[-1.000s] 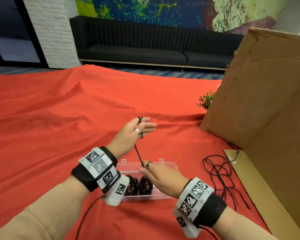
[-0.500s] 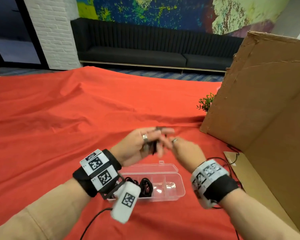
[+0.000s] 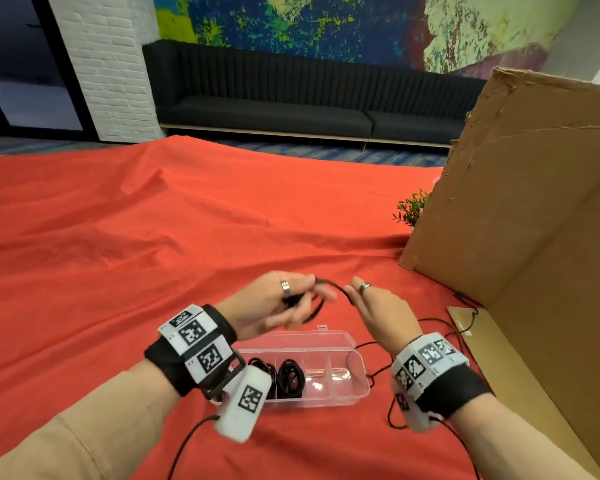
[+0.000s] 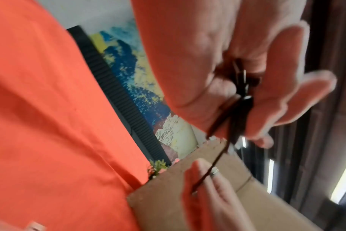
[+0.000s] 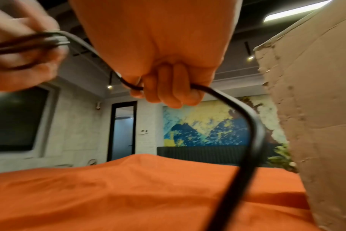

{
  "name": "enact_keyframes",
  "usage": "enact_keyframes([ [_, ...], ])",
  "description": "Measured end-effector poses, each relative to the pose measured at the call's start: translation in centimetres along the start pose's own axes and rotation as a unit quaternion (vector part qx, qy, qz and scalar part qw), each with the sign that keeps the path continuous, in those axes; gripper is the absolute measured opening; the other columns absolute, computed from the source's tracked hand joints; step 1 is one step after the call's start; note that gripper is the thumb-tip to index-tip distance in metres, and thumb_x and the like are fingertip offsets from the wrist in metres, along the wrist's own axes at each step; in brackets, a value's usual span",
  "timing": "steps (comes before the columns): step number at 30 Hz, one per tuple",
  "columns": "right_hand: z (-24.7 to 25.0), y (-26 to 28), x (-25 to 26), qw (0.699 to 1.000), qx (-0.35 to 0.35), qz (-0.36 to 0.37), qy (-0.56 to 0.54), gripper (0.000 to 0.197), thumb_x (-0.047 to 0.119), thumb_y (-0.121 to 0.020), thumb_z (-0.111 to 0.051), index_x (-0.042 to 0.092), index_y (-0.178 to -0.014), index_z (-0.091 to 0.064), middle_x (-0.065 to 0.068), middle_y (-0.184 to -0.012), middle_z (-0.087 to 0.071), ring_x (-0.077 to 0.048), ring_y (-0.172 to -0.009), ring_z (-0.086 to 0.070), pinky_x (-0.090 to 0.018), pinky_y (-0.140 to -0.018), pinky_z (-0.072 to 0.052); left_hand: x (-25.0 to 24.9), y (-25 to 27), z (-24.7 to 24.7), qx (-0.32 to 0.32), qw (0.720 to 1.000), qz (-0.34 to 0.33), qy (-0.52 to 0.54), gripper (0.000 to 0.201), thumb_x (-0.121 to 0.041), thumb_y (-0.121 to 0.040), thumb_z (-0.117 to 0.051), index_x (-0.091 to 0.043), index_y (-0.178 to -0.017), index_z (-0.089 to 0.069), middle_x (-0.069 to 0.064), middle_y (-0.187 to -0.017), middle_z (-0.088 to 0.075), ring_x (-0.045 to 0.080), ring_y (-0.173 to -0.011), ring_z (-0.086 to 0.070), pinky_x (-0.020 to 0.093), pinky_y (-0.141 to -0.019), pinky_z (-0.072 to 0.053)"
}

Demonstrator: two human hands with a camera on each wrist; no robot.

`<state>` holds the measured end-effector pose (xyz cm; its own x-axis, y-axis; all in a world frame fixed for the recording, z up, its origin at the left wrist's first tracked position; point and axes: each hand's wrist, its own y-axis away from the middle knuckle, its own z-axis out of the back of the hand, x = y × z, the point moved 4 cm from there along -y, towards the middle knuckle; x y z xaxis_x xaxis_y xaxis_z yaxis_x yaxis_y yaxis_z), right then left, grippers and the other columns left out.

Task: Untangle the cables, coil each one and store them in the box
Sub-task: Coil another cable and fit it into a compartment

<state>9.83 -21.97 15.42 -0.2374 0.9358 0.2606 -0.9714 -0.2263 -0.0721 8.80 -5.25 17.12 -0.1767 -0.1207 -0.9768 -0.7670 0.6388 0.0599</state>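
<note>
A thin black cable point(image 3: 333, 285) runs between my two hands above the clear plastic box point(image 3: 352, 344). My left hand point(image 3: 284, 303) pinches several small loops of it, plug end included, as the left wrist view shows point(image 4: 241, 96). My right hand point(image 3: 371, 306) grips the same cable point(image 5: 253, 118) in curled fingers, and the cable trails down from that fist to the red cloth. Two coiled black cables point(image 3: 284, 375) lie in the box's left compartments. The right compartments hold nothing I can see.
A large cardboard sheet point(image 3: 534, 209) leans on the right, with a flat cardboard strip point(image 3: 506, 368) at its foot. Loose black cable point(image 3: 430, 322) lies on the red cloth point(image 3: 118, 254) by the box. A small green plant point(image 3: 411, 207) stands behind the cardboard.
My right hand rose from near the box to meet the left hand, then drew apart to the right with the cable. The left hand now holds more loops.
</note>
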Motion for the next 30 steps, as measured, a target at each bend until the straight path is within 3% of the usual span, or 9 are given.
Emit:
enact_keyframes([
  [3, -2.0, 1.9, 3.3, 0.995, 0.057, 0.074, -0.035, 0.013, 0.027, -0.102, -0.024, 0.020, -0.096, -0.032, 0.010, -0.064, -0.042, -0.013, -0.051, -0.044, -0.020, -0.045, -0.025, -1.7, -1.1, 0.8, -0.107, 0.984, -0.093, 0.106, 0.026, -0.010, -0.098, -0.032, 0.000, -0.112, -0.050, 0.007, -0.093, -0.073, 0.010, -0.062, -0.066, 0.017, -0.060, -0.050],
  [6, -2.6, 3.9, 6.7, 0.981, 0.075, 0.159, -0.076, 0.015, 0.031, -0.100, -0.032, 0.018, -0.102, -0.037, 0.011, -0.059, -0.038, -0.017, -0.052, -0.038, -0.031, -0.051, -0.028, -0.9, -1.8, 1.2, -0.157, 0.982, -0.109, 0.011, 0.024, -0.006, -0.100, -0.029, -0.006, -0.121, -0.039, 0.011, -0.121, -0.059, 0.019, -0.100, -0.065, 0.023, -0.093, -0.048],
  [11, 0.2, 2.6, 5.2, 0.986, 0.012, 0.160, -0.044, 0.024, 0.043, -0.097, -0.037, 0.022, -0.093, -0.049, 0.003, -0.074, -0.058, -0.023, -0.069, -0.059, -0.030, -0.056, -0.040, 1.0, -0.5, 1.6, -0.117, 0.894, -0.068, -0.428, 0.026, -0.022, -0.101, -0.033, -0.007, -0.111, -0.051, 0.002, -0.079, -0.071, 0.010, -0.072, -0.064, 0.025, -0.078, -0.046],
  [15, 2.4, 0.4, 1.9, 0.989, -0.065, 0.091, 0.095, 0.035, 0.049, -0.095, -0.033, 0.020, -0.100, -0.051, -0.001, -0.094, -0.060, -0.033, -0.082, -0.062, -0.033, -0.057, -0.037, 2.1, 0.6, 1.1, 0.059, 0.963, 0.118, -0.234, 0.041, -0.031, -0.100, -0.036, 0.000, -0.096, -0.062, -0.005, -0.045, -0.056, 0.007, -0.031, -0.043, 0.018, -0.047, -0.038],
  [18, 1.4, -0.6, 0.8, 0.988, -0.019, 0.064, 0.138, 0.033, 0.046, -0.098, -0.029, 0.020, -0.109, -0.046, -0.005, -0.096, -0.061, -0.034, -0.085, -0.062, -0.037, -0.062, -0.044, 0.1, 1.1, -0.3, 0.107, 0.992, 0.069, -0.019, 0.029, -0.017, -0.090, -0.044, 0.006, -0.092, -0.060, -0.001, -0.048, -0.060, 0.001, -0.025, -0.037, 0.010, -0.037, -0.033],
  [22, -1.8, 1.0, 4.0, 0.977, 0.116, 0.153, 0.092, 0.033, 0.040, -0.100, -0.029, 0.018, -0.120, -0.044, -0.011, -0.098, -0.066, -0.034, -0.089, -0.062, -0.038, -0.070, -0.044, -1.7, -0.1, 0.6, -0.057, 0.991, -0.042, 0.111, 0.028, -0.016, -0.092, -0.041, 0.003, -0.107, -0.055, 0.009, -0.094, -0.073, 0.012, -0.058, -0.066, 0.016, -0.057, -0.048],
  [25, -2.5, 1.8, 5.4, 0.963, 0.198, 0.162, -0.080, 0.028, 0.036, -0.100, -0.033, 0.014, -0.093, -0.049, -0.004, -0.073, -0.059, -0.024, -0.067, -0.053, -0.034, -0.067, -0.040, -0.6, -0.3, 0.2, -0.087, 0.994, -0.044, -0.050, 0.025, -0.014, -0.100, -0.032, -0.007, -0.121, -0.043, 0.005, -0.118, -0.063, 0.009, -0.097, -0.067, 0.020, -0.093, -0.049],
  [27, -2.5, 2.3, 5.0, 0.945, 0.252, 0.155, -0.137, 0.027, 0.035, -0.100, -0.036, 0.017, -0.082, -0.047, 0.005, -0.060, -0.051, -0.013, -0.056, -0.048, -0.032, -0.066, -0.041, -0.2, 0.1, 0.9, -0.109, 0.949, -0.066, -0.290, 0.028, -0.019, -0.101, -0.033, -0.012, -0.127, -0.039, -0.003, -0.118, -0.062, 0.000, -0.103, -0.062, 0.010, -0.094, -0.041],
  [30, -2.5, 3.0, 3.6, 0.934, 0.294, 0.148, -0.141, 0.028, 0.033, -0.100, -0.037, 0.018, -0.079, -0.047, 0.008, -0.058, -0.050, -0.001, -0.048, -0.049, -0.016, -0.060, -0.040, 0.2, 0.8, 3.1, -0.124, 0.813, -0.040, -0.567, 0.029, -0.032, -0.099, -0.034, -0.011, -0.113, -0.048, 0.004, -0.103, -0.067, 0.019, -0.095, -0.064, 0.034, -0.087, -0.048],
])
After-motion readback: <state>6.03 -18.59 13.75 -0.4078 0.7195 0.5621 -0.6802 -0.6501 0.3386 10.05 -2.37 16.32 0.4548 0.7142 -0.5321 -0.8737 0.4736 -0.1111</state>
